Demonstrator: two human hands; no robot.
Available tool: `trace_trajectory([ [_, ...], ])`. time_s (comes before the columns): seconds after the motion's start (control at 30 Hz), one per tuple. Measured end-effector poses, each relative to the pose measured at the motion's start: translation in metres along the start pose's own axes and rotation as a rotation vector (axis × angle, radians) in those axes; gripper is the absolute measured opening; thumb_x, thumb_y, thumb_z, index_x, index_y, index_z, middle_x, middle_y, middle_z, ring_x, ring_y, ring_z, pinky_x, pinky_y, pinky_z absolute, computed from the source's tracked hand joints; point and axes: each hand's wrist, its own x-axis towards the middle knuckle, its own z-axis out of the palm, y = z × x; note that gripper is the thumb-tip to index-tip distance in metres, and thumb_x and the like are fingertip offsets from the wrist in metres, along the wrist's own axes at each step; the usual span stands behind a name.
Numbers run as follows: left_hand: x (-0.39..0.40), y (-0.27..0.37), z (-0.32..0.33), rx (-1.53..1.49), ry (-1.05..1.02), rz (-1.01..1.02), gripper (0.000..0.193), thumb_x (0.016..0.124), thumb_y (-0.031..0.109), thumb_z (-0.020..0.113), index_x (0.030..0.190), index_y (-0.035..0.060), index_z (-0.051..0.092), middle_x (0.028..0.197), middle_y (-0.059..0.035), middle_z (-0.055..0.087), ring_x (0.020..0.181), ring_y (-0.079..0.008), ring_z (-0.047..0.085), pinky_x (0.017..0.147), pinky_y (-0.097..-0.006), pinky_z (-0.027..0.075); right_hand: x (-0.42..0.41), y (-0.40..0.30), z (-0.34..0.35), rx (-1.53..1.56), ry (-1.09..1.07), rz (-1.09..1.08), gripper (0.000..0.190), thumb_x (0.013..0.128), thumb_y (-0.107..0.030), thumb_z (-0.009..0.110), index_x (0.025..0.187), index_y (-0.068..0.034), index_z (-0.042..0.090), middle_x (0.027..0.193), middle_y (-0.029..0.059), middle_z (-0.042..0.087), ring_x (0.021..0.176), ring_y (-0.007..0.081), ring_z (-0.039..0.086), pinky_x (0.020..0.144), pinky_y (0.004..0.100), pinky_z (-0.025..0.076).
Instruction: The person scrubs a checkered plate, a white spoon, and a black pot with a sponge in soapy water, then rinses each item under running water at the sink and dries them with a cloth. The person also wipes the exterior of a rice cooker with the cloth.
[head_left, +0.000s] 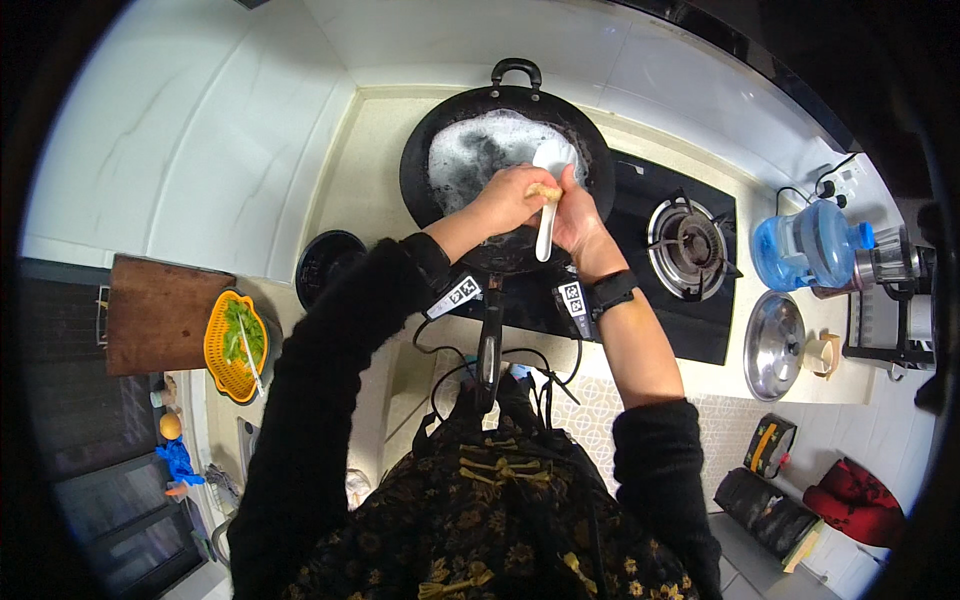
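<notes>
Both my hands are over a black wok (420, 169) that holds whitish, foamy liquid (465, 139). My left hand (514, 196) pinches a small beige piece (545, 192), perhaps a scrubbing pad, against the handle of a white spoon (546, 236). From the right side, my right hand (579, 217) holds the same spoon, its thumb beside the bowl. The spoon's bowl points towards the wok's far side, and its handle end points back at me. My fingers behind the handle are mostly hidden.
The wok's long handle (490, 345) points at my body. Right of it are a gas burner (694, 238), a blue water jug (802, 244) and a metal lid (774, 346). Leftward stand a black bowl (324, 262), a yellow basket of greens (215, 337) with chopsticks, and a wooden board (161, 315).
</notes>
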Motion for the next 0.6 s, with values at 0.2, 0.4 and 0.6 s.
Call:
trace_trajectory([
  [0.2,-0.025,0.014,0.001,0.18,-0.151,0.32,0.023,0.069,-0.002,0.055,0.089,0.0071,0.061,0.092,-0.0066,0.062,0.095,-0.0291,0.054,0.084,-0.0373,0.045,0.001,-0.006,0.004,0.009,0.06,-0.236,0.043,0.1,-0.028,0.027,0.132,0.0,0.036,0.125,0.0134,0.054,0.118,0.0252,0.049,0.101,0.0406,0.038],
  [0.4,-0.049,0.006,0.006,0.277,-0.256,0.239,0.02,0.067,-0.002,0.054,0.084,0.0077,0.06,0.087,-0.0053,0.061,0.09,-0.0277,0.052,0.083,-0.0349,0.042,-0.01,-0.019,0.018,-0.273,0.081,-0.318,0.028,0.096,-0.014,0.043,0.12,-0.003,0.051,0.108,0.0111,0.064,0.096,0.0178,0.062,0.073,0.0278,0.047],
  [0.6,-0.056,-0.017,-0.016,0.532,-0.206,0.167,0.032,0.067,-0.002,0.056,0.097,0.0094,0.061,0.099,-0.0078,0.059,0.098,-0.0262,0.053,0.088,-0.0368,0.038,-0.001,-0.016,0.011,-0.362,0.219,-0.389,0.018,0.09,-0.01,0.056,0.105,0.0,0.059,0.088,0.0079,0.065,0.065,0.0141,0.059,0.06,0.0276,0.049],
])
